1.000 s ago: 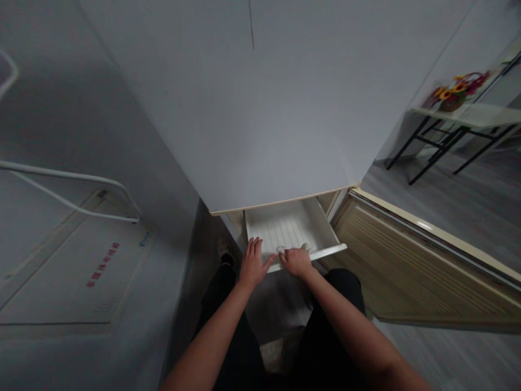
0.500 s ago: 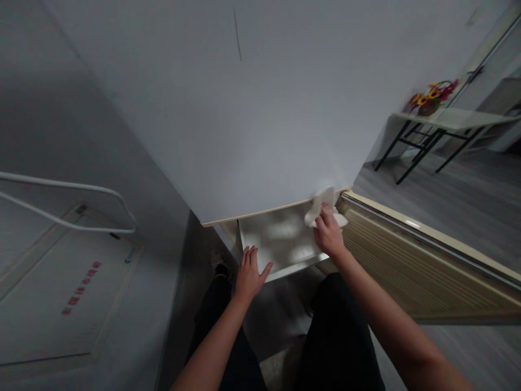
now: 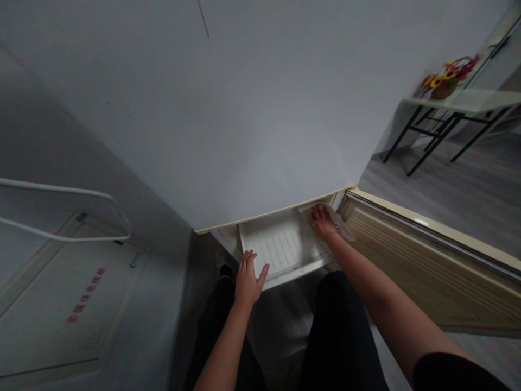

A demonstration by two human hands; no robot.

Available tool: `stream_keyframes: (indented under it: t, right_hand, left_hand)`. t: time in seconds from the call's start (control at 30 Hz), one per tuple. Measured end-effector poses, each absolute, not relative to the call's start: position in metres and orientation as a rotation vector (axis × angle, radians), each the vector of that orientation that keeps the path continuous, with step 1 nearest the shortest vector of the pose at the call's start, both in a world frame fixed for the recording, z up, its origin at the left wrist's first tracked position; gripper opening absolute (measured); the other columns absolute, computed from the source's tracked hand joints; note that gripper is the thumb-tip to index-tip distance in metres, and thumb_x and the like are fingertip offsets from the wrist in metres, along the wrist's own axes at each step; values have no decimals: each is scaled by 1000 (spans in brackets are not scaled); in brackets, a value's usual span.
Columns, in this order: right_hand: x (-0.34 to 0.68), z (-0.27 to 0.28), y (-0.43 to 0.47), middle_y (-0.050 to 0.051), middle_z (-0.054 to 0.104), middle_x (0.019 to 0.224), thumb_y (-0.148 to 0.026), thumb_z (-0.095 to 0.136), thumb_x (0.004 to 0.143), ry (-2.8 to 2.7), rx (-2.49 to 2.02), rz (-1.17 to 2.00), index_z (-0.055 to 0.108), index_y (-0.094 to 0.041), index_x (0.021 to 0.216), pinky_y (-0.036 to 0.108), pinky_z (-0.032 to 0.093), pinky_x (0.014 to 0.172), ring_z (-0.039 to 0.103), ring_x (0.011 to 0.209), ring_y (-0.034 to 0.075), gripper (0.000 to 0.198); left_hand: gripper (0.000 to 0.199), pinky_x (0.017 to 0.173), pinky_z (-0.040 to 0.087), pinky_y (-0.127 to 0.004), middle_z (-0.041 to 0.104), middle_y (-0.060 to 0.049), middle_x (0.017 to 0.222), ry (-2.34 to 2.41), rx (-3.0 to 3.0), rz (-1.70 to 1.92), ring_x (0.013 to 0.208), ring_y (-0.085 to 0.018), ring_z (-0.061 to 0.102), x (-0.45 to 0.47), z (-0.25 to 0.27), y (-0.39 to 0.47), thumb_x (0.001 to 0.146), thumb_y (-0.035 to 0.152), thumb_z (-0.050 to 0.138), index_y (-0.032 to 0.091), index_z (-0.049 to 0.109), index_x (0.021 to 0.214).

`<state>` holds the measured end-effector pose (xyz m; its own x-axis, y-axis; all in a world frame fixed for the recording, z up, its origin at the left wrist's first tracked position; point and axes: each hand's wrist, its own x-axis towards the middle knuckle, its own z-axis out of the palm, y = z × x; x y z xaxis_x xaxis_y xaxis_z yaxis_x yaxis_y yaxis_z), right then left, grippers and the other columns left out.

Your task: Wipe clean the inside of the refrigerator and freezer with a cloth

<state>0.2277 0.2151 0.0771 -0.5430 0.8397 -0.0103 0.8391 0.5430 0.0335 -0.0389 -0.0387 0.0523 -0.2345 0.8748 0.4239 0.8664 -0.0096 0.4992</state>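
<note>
A white drawer [image 3: 279,247] with a ribbed bottom juts out from a low compartment under a large white panel [image 3: 260,119]. My left hand [image 3: 248,279] touches its front left rim, fingers stretched and thumb apart, holding nothing. Inside the drawer's right side, my right hand [image 3: 323,221] presses a thin white cloth [image 3: 341,224] down. Part of the cloth lies under my fingers, and its loose end trails toward the right wall. My right fingertips are dim and partly lost in shadow.
An open door [image 3: 427,260] with a ribbed inner face and a seal swings out at right. On the left are a white wall panel [image 3: 52,304] with red characters and a bent white rail [image 3: 81,191]. A table [image 3: 480,100] with a flower basket [image 3: 442,91] stands at far right.
My right hand has moved down and slightly left with the cloth, from the drawer's upper edge into its right side. My left hand stays at the front rim. The view has shifted slightly.
</note>
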Motion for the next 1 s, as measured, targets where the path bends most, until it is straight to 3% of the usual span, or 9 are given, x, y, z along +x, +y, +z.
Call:
stream_keyframes:
  t: [0.13, 0.27, 0.57, 0.8, 1.0]
  right_hand:
    - [222, 72, 226, 21, 25, 174, -13, 36, 95, 2732, 1583, 39, 39, 2, 163, 54, 22, 132, 19, 163, 37, 70]
    - [215, 77, 230, 23, 28, 172, -20, 48, 91, 2727, 1565, 40, 34, 6, 163, 52, 21, 132, 21, 162, 39, 77]
    - [218, 79, 227, 26, 40, 165, -18, 55, 92, 2851, 1520, -47, 51, 5, 152, 46, 14, 133, 19, 161, 35, 65]
    - [219, 80, 227, 22, 46, 163, -28, 60, 91, 2859, 1464, 32, 65, 1, 139, 51, 22, 132, 21, 161, 38, 56]
    - [219, 68, 233, 22, 28, 172, -8, 40, 95, 2858, 1632, 19, 43, 2, 160, 51, 31, 129, 25, 162, 34, 66]
  left_hand:
    - [40, 117, 51, -61, 64, -18, 142, 2226, 1917, 1083, 144, -35, 55, -39, 52, -38, 103, 49, 54, 21, 54, 131]
    - [41, 118, 50, -62, 63, -18, 144, 2230, 1922, 1048, 145, -36, 54, -38, 52, -39, 102, 50, 55, 20, 55, 130]
    - [38, 118, 50, -61, 64, -18, 141, 2226, 1914, 1080, 144, -36, 55, -37, 52, -40, 103, 50, 54, 21, 57, 127]
    - [36, 117, 51, -59, 67, -19, 139, 2210, 1971, 1047, 145, -36, 54, -38, 53, -40, 102, 48, 56, 18, 60, 122]
    - [36, 118, 50, -59, 67, -20, 139, 2208, 1931, 1073, 146, -37, 54, -36, 55, -40, 102, 48, 57, 18, 60, 122]
